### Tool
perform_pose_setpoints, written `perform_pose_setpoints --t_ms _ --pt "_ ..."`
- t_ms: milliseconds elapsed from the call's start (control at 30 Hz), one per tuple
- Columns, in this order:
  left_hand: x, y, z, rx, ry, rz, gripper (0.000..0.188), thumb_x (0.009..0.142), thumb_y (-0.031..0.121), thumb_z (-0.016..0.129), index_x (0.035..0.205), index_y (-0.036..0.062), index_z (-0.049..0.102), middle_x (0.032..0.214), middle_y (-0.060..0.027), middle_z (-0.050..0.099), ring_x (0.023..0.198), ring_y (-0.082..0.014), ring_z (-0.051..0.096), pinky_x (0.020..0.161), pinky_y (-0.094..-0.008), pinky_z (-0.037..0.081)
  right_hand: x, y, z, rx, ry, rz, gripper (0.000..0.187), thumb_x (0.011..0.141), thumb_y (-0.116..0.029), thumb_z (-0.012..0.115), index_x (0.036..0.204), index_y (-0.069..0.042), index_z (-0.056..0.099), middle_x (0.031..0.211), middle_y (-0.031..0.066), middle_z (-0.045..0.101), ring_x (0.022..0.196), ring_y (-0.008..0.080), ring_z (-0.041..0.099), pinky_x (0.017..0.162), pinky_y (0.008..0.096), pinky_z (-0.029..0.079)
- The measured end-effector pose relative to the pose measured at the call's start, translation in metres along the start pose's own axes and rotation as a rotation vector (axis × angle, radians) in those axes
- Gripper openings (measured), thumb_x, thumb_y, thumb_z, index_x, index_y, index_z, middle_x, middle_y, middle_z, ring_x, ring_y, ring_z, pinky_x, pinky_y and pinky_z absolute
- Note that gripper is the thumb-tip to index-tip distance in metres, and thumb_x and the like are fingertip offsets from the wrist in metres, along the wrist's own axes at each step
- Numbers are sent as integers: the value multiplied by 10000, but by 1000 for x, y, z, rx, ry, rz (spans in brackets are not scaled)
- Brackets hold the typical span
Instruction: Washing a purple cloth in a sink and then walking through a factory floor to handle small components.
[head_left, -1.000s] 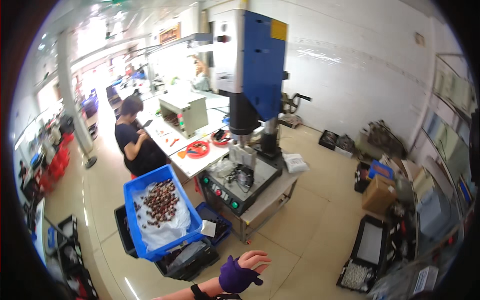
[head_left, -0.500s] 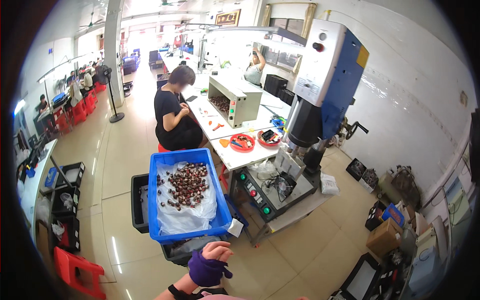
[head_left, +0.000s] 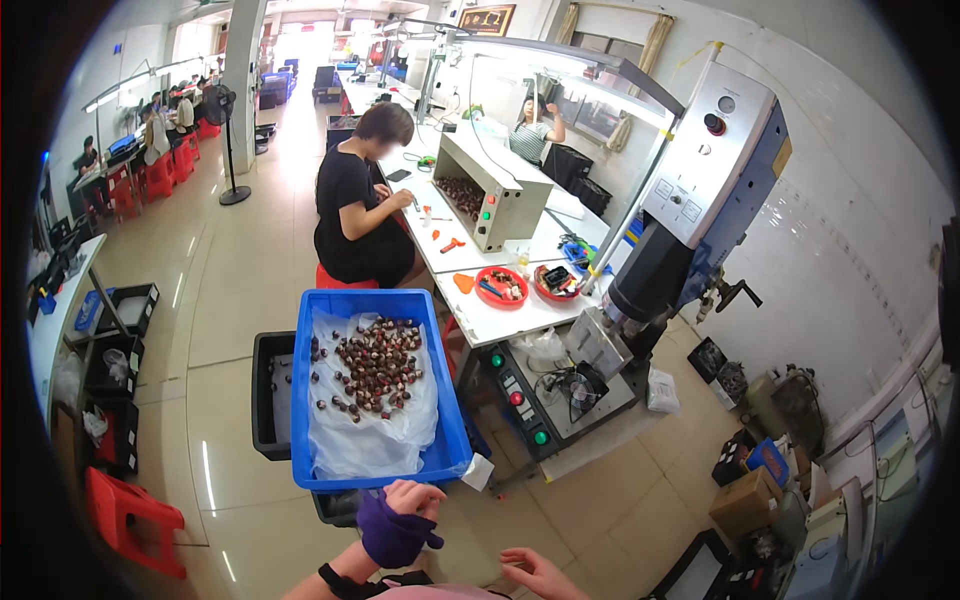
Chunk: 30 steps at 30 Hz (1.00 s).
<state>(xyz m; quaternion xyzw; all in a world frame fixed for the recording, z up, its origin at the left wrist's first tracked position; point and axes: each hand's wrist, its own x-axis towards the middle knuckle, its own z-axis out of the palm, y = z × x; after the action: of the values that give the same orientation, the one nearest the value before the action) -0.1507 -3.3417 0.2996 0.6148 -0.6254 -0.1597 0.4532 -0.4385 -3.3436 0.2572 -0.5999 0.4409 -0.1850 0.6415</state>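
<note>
My left hand (head_left: 413,499) is held just in front of the near edge of a blue plastic tub (head_left: 450,400), apart from it. A purple cloth wrap (head_left: 390,533) covers its wrist. Its fingers are loosely bent, with no object visible in them. To its right, my right hand (head_left: 540,574) reaches in from the lower edge, fingers stretched out and holding nothing. Inside the tub, many small round dark-red and silvery pieces (head_left: 380,365) lie heaped on a white plastic sheet (head_left: 365,450). A white tag (head_left: 478,472) hangs at the tub's near right corner.
Black crates (head_left: 272,400) stand beside and beneath the tub. Right of it is a press machine (head_left: 690,190) with a button panel (head_left: 520,400). A seated co-worker (head_left: 365,200) works at the white table (head_left: 440,255). A red stool (head_left: 135,520) stands near left, cartons (head_left: 745,502) at right.
My right hand has come into view from the lower edge. My left hand has shifted slightly left in the picture. The view has turned, and the seated co-worker's hands are raised to the table.
</note>
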Motion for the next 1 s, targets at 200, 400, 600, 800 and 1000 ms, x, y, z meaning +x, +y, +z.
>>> perform_pose_setpoints --t_ms 200,400,600,800,1000 --pt "0 -3 30 3 -9 148 136 791 71 650 909 138 658 807 -16 632 803 -217 603 756 -352 432 33 -72 35 218 -220 -60 583 829 -155 682 1345 -76 423 1115 70 550 931 138 557 801 300 475" --pt "4 5 45 28 67 199 207 791 61 626 953 182 672 879 14 639 859 -185 600 756 -328 430 33 -131 52 322 -390 -22 503 838 -86 651 1307 -75 470 1039 26 576 855 115 568 741 284 471" --pt "0 -4 49 65 60 207 239 768 96 648 981 203 669 925 15 626 857 -188 587 752 -333 432 39 -97 30 -195 -163 -237 195 918 -156 538 1025 -12 614 854 86 612 763 166 561 695 305 455" --pt "-5 -4 31 84 -222 124 331 797 132 624 1125 183 625 1044 -48 638 990 -268 596 847 -355 453 25 -97 4 -192 -31 -180 201 916 -196 547 957 -9 608 797 99 606 738 179 560 681 316 446" --pt "-4 -21 22 -173 -507 55 319 837 143 570 1155 128 597 1037 -101 644 973 -309 603 852 -390 480 5 -75 -18 -179 152 -101 259 922 -214 546 1033 8 620 951 101 653 875 177 601 791 302 470"
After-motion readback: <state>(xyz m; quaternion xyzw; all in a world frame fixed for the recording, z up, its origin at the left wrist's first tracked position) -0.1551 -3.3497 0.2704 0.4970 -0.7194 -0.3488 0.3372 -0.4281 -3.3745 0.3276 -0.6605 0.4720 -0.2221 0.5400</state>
